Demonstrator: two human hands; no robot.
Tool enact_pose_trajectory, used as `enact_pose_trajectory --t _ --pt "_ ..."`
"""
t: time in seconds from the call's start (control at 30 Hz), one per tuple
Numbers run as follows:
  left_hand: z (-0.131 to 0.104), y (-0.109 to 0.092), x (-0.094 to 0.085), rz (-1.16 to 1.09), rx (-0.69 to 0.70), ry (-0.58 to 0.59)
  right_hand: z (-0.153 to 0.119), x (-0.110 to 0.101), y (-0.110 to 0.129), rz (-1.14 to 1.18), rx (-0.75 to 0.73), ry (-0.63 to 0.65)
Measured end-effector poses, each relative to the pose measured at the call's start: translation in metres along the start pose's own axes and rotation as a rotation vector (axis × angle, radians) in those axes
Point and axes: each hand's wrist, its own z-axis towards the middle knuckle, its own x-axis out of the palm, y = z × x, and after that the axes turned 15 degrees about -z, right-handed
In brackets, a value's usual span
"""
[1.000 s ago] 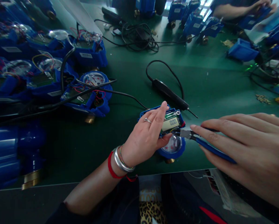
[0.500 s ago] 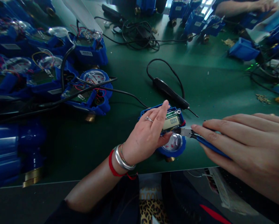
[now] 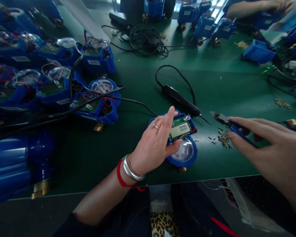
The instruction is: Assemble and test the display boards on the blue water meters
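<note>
A blue meter (image 3: pixel 183 152) with a round clear dial lies on the green table in front of me. Its circuit board carries a lit display (image 3: pixel 179 130) reading zeros. My left hand (image 3: pixel 154 141) grips the meter's upper left side, the thumb near the display's lower edge. My right hand (image 3: pixel 269 141) is closed round blue-handled cutters (image 3: pixel 237 126), whose jaws point left and stay apart from the meter. Just beyond the meter lies a black electric screwdriver (image 3: pixel 180 100), its bit pointing right. Small screws (image 3: pixel 224 139) form a pile beneath the cutters.
Several opened blue meters with loose wires (image 3: pixel 96 105) crowd the left side. A large blue body (image 3: pixel 9 164) sits near left. Coiled black cable (image 3: pixel 148 41) lies at the back. Another person's hands (image 3: pixel 279 6) are at the far right, beside more blue units (image 3: pixel 259 51).
My right hand has moved the cutters away from the meter, to the right and slightly up. The screw pile now shows. My left hand stays on the meter.
</note>
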Motion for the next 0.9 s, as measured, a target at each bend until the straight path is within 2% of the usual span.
enact_pose_trajectory --t 0.07,0.17,0.27,0.37,0.47,0.57,0.73,0.9 --pt "0.0 0.0 -0.001 -0.008 -0.007 0.002 -0.004 0.019 -0.001 -0.011 0.075 0.078" --pt "-0.001 -0.001 -0.002 -0.016 -0.013 -0.004 -0.015 0.06 -0.002 0.034 0.197 0.179" --pt "-0.001 -0.002 -0.003 -0.026 -0.026 -0.009 -0.027 0.102 0.003 0.058 0.191 0.195" --pt "-0.002 -0.002 -0.004 -0.05 -0.05 -0.016 -0.028 0.122 0.012 0.071 0.172 0.162" --pt "-0.003 -0.001 -0.004 -0.09 -0.068 -0.028 -0.02 0.115 0.019 0.125 0.162 0.133" --pt "-0.003 -0.001 -0.004 -0.125 -0.068 -0.032 -0.012 0.092 0.026 0.198 0.184 0.097" --pt "-0.002 0.0 -0.004 -0.155 -0.058 -0.035 -0.006 0.065 0.04 0.14 0.108 0.021" --pt "-0.002 0.0 -0.005 -0.152 -0.064 -0.019 0.002 0.04 0.053 0.359 0.006 -0.043"
